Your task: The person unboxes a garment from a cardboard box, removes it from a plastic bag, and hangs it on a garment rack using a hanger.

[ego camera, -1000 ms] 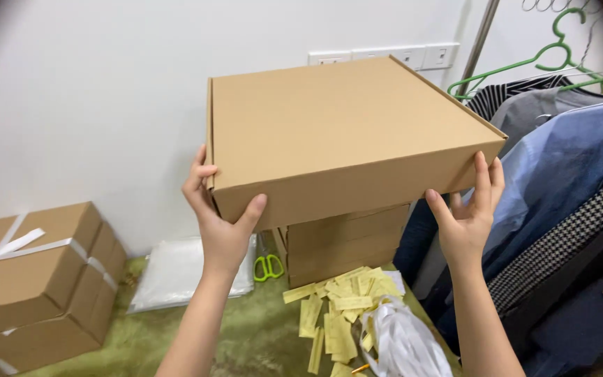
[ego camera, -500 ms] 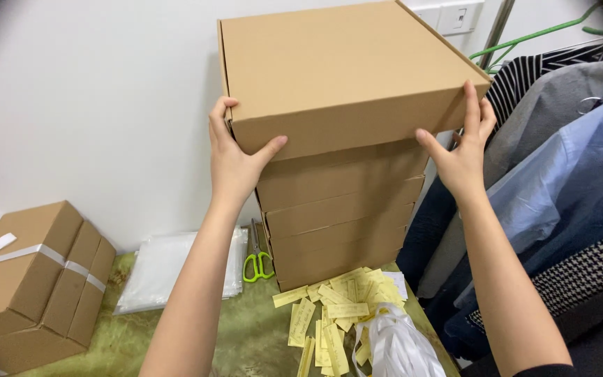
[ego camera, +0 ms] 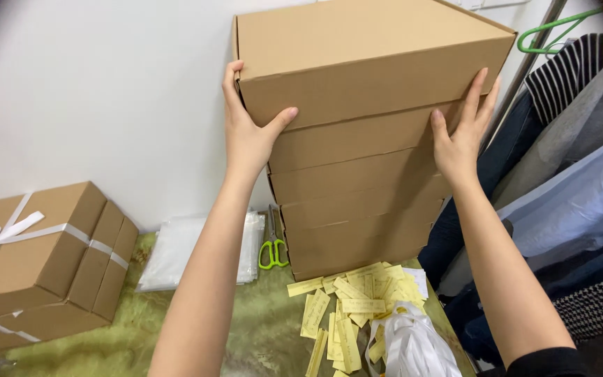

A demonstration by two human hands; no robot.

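A flat brown cardboard box (ego camera: 364,59) rests on top of a stack of similar boxes (ego camera: 357,202) against the white wall. My left hand (ego camera: 249,129) grips the top box's left front corner, thumb on its front face. My right hand (ego camera: 463,136) presses flat against the box's right front edge, fingers spread upward. Both hands hold the top box.
Green-handled scissors (ego camera: 271,248) lie on the green rug beside the stack. Yellow paper strips (ego camera: 347,307) and white ribbon (ego camera: 413,342) lie in front. Two ribbon-tied brown boxes (ego camera: 36,258) sit at left, clear plastic bags (ego camera: 190,251) by the wall, hanging clothes (ego camera: 574,160) at right.
The top box came down onto the stack and now sits squarely on it. My view dropped lower, showing more boxes beneath; both hands stayed on its sides.
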